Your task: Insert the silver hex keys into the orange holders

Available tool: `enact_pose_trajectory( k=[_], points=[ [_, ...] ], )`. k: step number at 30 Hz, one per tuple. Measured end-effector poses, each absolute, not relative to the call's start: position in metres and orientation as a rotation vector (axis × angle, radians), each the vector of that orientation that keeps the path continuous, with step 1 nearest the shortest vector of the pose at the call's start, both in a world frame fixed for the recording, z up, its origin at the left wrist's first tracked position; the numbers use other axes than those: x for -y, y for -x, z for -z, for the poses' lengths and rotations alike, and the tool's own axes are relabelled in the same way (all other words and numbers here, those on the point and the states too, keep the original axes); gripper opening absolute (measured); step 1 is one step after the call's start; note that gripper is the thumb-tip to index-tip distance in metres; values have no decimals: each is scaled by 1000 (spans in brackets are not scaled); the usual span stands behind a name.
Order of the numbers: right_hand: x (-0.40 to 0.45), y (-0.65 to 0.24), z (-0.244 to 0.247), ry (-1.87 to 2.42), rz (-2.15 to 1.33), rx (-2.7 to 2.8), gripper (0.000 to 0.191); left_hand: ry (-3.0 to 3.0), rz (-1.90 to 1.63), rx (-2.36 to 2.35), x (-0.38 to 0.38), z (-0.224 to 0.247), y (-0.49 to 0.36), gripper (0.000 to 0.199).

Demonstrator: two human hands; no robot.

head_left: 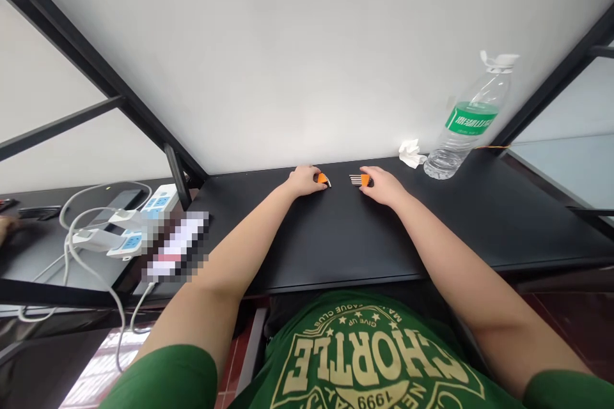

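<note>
Near the back of the black desktop, my left hand (306,181) is closed on a small orange piece (323,178) that has a white-and-dark edge on its right. A short gap away, my right hand (382,185) grips another orange piece (365,179) between thumb and fingers. Several thin, pale, parallel prongs (355,179) stick out of it towards the left hand. The two pieces are apart. Their exact kind is too small to make out, and the fingers partly cover both.
A clear water bottle (463,128) with a green label stands at the back right, beside a crumpled tissue (411,153). On the left lie a blurred-out phone (180,246), a power strip (144,223) and white cables (91,212). A person's hand (6,227) shows at the far left.
</note>
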State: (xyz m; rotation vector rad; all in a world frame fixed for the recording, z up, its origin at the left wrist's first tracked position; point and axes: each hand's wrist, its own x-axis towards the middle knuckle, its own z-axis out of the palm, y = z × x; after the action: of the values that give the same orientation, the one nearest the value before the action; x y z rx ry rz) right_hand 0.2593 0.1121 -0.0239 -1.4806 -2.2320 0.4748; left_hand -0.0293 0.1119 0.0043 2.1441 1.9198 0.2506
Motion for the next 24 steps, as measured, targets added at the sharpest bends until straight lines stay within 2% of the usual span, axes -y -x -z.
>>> enact_pose_trajectory(
  k=[3, 5, 6, 8, 13, 18, 24],
  points=[
    [-100, -250, 22, 1425, -417, 2110, 43, -2056, -362, -1875, -109, -4, 26, 41],
    [-86, -238, 20, 1336, -509, 2093, 25, -2003, -455, -1817, -96, -4, 21, 44],
    [-79, -231, 20, 1276, -628, 2124, 22, -1967, -518, -1775, -86, -3, 18, 45],
    [-65, -218, 19, 1190, -771, 2201, 22, -1958, -611, -1695, -64, -2, 13, 45],
    [-47, -200, 19, 1136, -818, 2292, 11, -2009, -708, -1581, -23, 0, 7, 45],
    [-43, -198, 16, 1214, -806, 2219, 18, -2048, -681, -1572, -18, 4, 10, 49],
    [-47, -217, 2, 1358, -798, 2190, 11, -2022, -665, -1611, -20, 2, 27, 51]
  ],
)
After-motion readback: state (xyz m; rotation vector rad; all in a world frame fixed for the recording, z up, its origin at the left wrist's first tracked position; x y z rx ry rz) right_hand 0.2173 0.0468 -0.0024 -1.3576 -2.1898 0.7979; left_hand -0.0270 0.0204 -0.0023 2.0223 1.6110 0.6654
